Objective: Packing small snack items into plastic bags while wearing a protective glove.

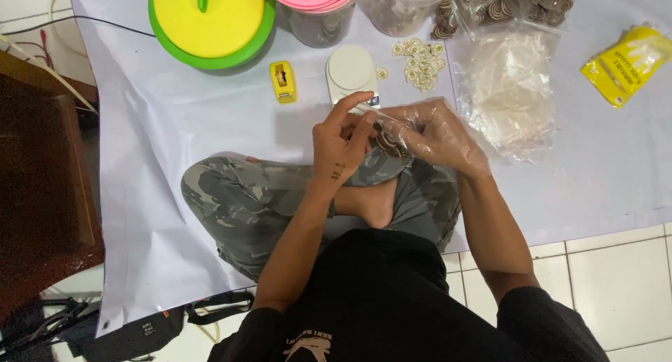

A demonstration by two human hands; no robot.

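Head view showed the left hand [341,142] and gloved right hand [435,135] pinching a small bag of cookies [389,139] at frame centre, just below the scale [350,72]; bare sheet [175,124] lay open leftward.

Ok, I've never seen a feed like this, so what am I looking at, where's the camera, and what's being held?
There is no machine here: one camera sits on a person's head and looks down at their own two hands. The person sits cross-legged on a white sheet spread over a tiled floor. The left hand is bare; the right hand wears a thin clear plastic glove. Between them they hold a small clear bag with dark swirled cookies. On the sheet lie a small white scale, a yellow tape dispenser, a heap of pale cookies, a stack of clear bags, a yellow packet and lidded tubs.
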